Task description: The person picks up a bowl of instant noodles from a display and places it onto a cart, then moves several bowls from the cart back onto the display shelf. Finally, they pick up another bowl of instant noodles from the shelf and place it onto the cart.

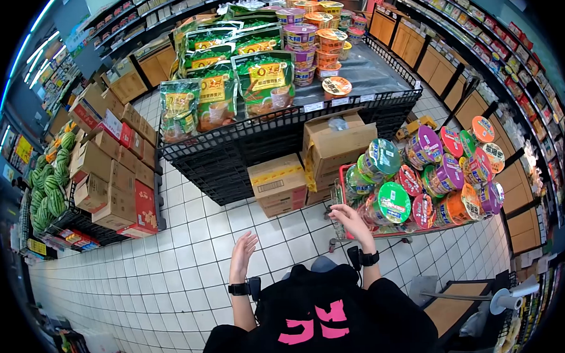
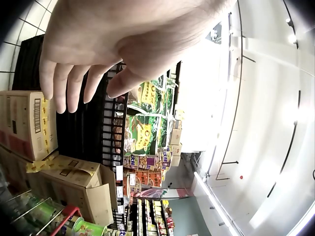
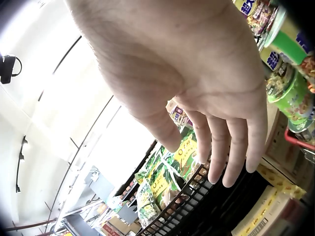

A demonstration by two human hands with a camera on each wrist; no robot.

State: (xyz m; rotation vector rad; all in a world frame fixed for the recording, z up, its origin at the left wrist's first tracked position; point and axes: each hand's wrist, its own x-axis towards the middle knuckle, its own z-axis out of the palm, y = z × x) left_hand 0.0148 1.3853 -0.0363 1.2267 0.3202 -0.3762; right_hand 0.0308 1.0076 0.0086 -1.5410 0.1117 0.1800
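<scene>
My left hand (image 1: 243, 255) is held out over the tiled floor with nothing in it, its fingers relaxed and slightly spread. Beside the left end of a shopping cart (image 1: 347, 236) is my right hand (image 1: 351, 222), also holding nothing, fingers loosely extended. Stacked cup noodles with green, purple, red and orange lids fill the cart; a green-lidded noodle cup (image 1: 393, 202) is nearest the right hand. Ahead, a black crate display (image 1: 232, 169) bears green bags of cereal (image 1: 265, 84) and stacks of noodle cups (image 1: 301, 54). One orange-lidded noodle cup (image 1: 336, 87) stands apart at its front edge.
Cardboard boxes (image 1: 278, 186) sit on the floor against the display. To the left are piled cartons (image 1: 111, 182) and watermelons (image 1: 49, 188). Stocked shelves (image 1: 496, 51) line the right side, and a wooden-topped stand (image 1: 455, 310) is close at the lower right.
</scene>
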